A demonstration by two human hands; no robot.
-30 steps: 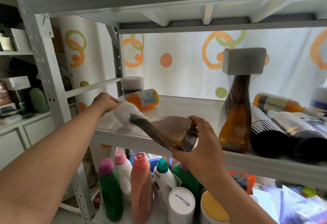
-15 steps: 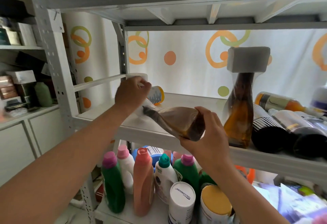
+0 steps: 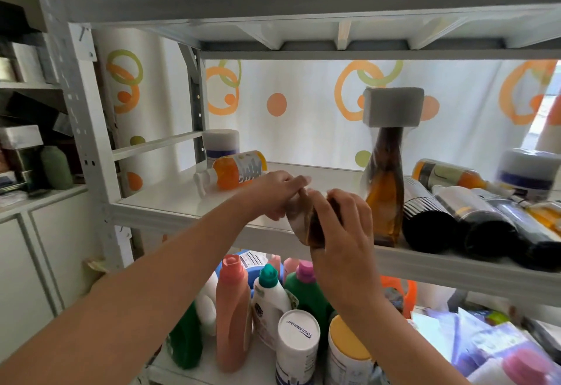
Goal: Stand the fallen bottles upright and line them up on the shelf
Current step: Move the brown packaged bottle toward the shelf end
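Note:
I hold a clear bottle of brown liquid (image 3: 306, 226) at the front edge of the white shelf (image 3: 170, 199). My left hand (image 3: 273, 193) grips its cap end, which is hidden. My right hand (image 3: 343, 232) wraps its base. To the right, a matching amber bottle (image 3: 385, 193) with a grey square cap stands upright. At the back left an orange bottle (image 3: 236, 169) lies on its side in front of a white jar (image 3: 220, 144). Several dark bottles (image 3: 473, 217) lie fallen at the right, and an orange one (image 3: 449, 175) lies behind them.
A second white jar (image 3: 528, 172) stands at the far right. The shelf below is crowded with upright detergent bottles (image 3: 232, 308) and canisters (image 3: 297, 345). Grey uprights (image 3: 79, 87) frame the unit, with a shelf board close overhead. A cabinet with clutter stands at left.
Both hands have carried the brown bottle to the right, toward the upright amber bottle, and turned it steeper. My left hand now covers its cap. The view has shifted, baring the fallen orange bottle.

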